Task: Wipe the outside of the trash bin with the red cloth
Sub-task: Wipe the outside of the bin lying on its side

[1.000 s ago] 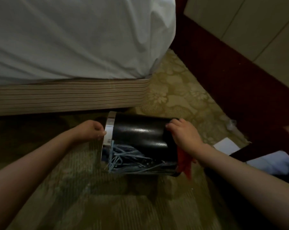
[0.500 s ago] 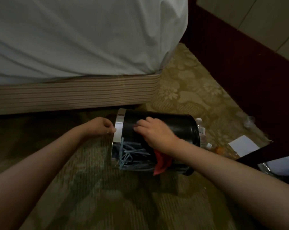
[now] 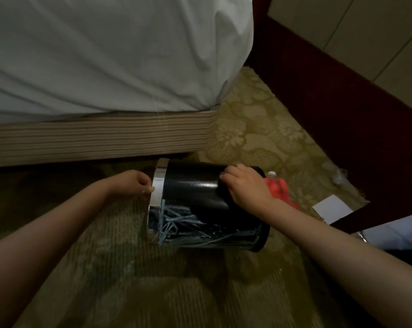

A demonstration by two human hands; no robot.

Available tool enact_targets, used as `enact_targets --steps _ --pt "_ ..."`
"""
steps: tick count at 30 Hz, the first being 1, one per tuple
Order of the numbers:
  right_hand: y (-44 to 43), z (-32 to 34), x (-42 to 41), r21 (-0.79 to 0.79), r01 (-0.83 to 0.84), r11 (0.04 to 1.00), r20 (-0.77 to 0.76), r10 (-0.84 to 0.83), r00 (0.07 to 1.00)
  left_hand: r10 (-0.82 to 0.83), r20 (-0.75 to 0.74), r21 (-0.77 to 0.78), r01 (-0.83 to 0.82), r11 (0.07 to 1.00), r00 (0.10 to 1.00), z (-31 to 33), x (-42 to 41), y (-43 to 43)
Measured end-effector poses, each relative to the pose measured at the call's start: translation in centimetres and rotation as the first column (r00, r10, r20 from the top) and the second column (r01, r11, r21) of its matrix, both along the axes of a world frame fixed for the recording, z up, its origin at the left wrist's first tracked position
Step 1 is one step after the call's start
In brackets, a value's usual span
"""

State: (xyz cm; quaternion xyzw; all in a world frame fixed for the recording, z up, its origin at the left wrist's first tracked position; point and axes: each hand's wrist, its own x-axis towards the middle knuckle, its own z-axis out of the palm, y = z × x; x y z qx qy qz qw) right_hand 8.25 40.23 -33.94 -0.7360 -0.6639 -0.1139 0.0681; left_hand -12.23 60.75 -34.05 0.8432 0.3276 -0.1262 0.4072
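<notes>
my right hand (image 3: 245,188) has slid from near the chrome rim (image 3: 158,185) to the base end of the trash bin (image 3: 195,192), which lies on its side at centre frame. its fingers are curled on the red cloth (image 3: 278,188). my left hand (image 3: 131,185) pinches the rim. i judge that one stroke along the top is done and the lower side remains.

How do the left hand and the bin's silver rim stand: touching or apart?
Touching. Head view: the left hand holds the silver rim of the trash bin, thumb against it, no gap.
</notes>
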Motion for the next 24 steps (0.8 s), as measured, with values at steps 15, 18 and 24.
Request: enact_targets --steps 15,18,24 --pt "-3.1 2.7 4.0 -0.269 0.071 0.96 -0.055 -0.089 0.994 0.025 -0.083 0.143 -0.013 0.99 0.996 1.2 -0.6 -0.5" --pt "-3.5 5.9 3.3 0.027 0.164 0.986 -0.364 -0.143 0.921 0.121 0.195 0.292 -0.175 0.94 0.973 5.2 2.0 -2.6" --pt "0.6 12.5 0.7 0.11 0.556 0.824 -0.804 -0.255 0.537 -0.124 0.628 0.265 -0.062 0.962 0.768 10.7 8.5 -14.0"
